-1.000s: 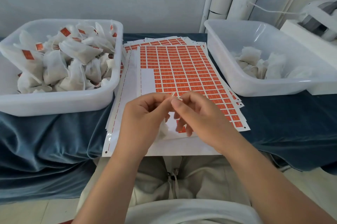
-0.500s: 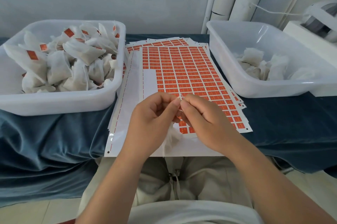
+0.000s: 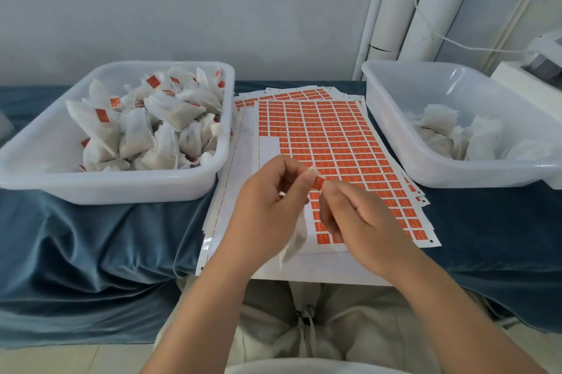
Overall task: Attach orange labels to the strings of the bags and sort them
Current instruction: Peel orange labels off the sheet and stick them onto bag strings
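Now shows orange label between the fingertips, hidden half a second ago, with pinch point drifted slightly right. Nearest, dangles soft white gauze bag below left hand, long axis roughly vertical, string too fine to trace, over glossy label sheet. Clamps small flat label from the left with left thumb and forefinger, from the right with right hand. Likely needs only a squeeze, then a carry far left to left tub of labelled bags, nearer left hand; holds unlabelled ones in right tub, far right.
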Demonstrator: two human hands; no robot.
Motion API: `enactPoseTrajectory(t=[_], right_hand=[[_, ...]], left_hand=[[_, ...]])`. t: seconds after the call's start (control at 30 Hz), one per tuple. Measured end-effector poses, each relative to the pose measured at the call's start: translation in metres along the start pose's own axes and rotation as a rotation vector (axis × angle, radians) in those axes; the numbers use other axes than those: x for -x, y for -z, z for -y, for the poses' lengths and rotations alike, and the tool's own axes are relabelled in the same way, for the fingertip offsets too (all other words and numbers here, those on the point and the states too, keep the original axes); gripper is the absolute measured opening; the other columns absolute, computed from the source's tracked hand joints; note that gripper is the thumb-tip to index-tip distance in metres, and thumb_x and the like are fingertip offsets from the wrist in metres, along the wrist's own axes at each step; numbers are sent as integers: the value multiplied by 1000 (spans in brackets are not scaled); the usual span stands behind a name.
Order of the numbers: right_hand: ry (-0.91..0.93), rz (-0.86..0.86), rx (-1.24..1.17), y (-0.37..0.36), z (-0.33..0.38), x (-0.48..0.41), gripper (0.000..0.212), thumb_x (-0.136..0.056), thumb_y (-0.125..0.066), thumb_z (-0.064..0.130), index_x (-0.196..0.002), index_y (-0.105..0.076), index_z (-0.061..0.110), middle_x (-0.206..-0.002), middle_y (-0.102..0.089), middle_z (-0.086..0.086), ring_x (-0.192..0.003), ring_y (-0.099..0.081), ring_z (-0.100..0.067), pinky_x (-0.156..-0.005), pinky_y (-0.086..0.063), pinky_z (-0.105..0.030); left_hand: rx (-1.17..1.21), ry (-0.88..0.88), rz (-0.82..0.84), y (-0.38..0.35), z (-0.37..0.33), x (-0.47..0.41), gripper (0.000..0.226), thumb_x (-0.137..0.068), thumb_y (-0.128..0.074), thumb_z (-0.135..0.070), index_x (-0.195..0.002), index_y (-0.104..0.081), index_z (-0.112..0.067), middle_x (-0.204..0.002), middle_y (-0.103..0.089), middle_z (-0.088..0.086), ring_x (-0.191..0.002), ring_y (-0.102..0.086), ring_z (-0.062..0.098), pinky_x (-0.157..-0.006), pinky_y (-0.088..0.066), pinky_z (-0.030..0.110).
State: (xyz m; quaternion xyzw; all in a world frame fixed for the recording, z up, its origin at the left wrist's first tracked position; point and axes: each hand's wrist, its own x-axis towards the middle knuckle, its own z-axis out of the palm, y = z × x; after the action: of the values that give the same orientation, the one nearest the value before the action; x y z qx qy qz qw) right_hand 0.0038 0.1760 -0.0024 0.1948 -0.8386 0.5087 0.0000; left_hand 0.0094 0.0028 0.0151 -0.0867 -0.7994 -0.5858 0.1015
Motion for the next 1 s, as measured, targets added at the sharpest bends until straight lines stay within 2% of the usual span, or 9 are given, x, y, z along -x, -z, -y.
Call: enactPoseTrajectory(t=[0.1,0.27,0.47,0.53,0.6,0.73,0.83,0.93,1.0], right_hand=[[-16,21,63,2,-2,-1,45,-103,-29,60,-78,-57,35,-72,-62,6,-67,-61,-10,-64,-47,-14],[-25,82,114,1,-8,-1,49,-102,-26,69,-85,-61,38,-74,-65,7,-71,-65,-10,-68,-47,-18],[-38,125,243,1,-9,0,50,-90,-18,80,-91,-58,52,-86,-66,25,-86,-65,3,-71,-42,-18],[-30,132,289,1,-10,-1,56,-87,-12,88,-95,-56,54,-93,-65,30,-91,-63,6,-72,-42,-17],[-17,147,323,0,-12,-1,65,-85,-8,92,-96,-57,52,-95,-63,32,-94,-61,8,-73,-42,-16],[1,184,373,-1,-20,-2,77,-88,-11,90,-89,-62,33,-88,-67,14,-86,-64,-4,-71,-53,-25],[20,201,418,-2,-23,-3,78,-89,-14,89,-90,-62,29,-86,-68,9,-83,-65,-10,-74,-55,-29],[42,183,428,-3,-26,-4,62,-93,-25,83,-89,-60,32,-84,-66,13,-81,-64,-7,-66,-52,-22],[48,158,434,-1,-26,-4,52,-95,-30,78,-86,-59,35,-87,-65,18,-82,-63,-4,-64,-47,-17]], left_hand=[[-37,59,-19,20,-13,-27,13,-105,-61,-30,-95,-67,-26,-85,-74,-16,-80,-72,0,-70,-55,10],[76,107,-180,59,-28,-98,16,-106,-62,-22,-96,-72,-14,-71,-73,-9,-59,-64,-4,-57,-50,11],[306,-35,-410,122,-37,-210,7,-109,-50,-1,-110,-56,0,-95,-68,11,-84,-70,16,-89,-62,32],[186,-82,-435,142,-30,-228,8,-107,-48,0,-108,-55,-4,-98,-69,9,-87,-71,17,-92,-63,36],[-133,-75,-426,159,-15,-235,10,-104,-49,-7,-102,-58,-11,-99,-75,6,-89,-73,18,-95,-61,40],[-861,103,-128,177,26,-228,19,-99,-58,-19,-97,-75,-14,-95,-78,2,-81,-67,25,-82,-55,36],[-916,176,-2,175,40,-217,21,-97,-60,-17,-105,-77,-25,-115,-76,0,-100,-65,23,-89,-48,30],[-920,98,-80,168,32,-214,32,-98,-53,-15,-122,-74,-22,-128,-72,0,-118,-63,25,-96,-44,31],[-917,-26,-131,156,17,-209,29,-101,-55,-22,-124,-72,-21,-126,-72,-1,-117,-64,22,-93,-42,30]])
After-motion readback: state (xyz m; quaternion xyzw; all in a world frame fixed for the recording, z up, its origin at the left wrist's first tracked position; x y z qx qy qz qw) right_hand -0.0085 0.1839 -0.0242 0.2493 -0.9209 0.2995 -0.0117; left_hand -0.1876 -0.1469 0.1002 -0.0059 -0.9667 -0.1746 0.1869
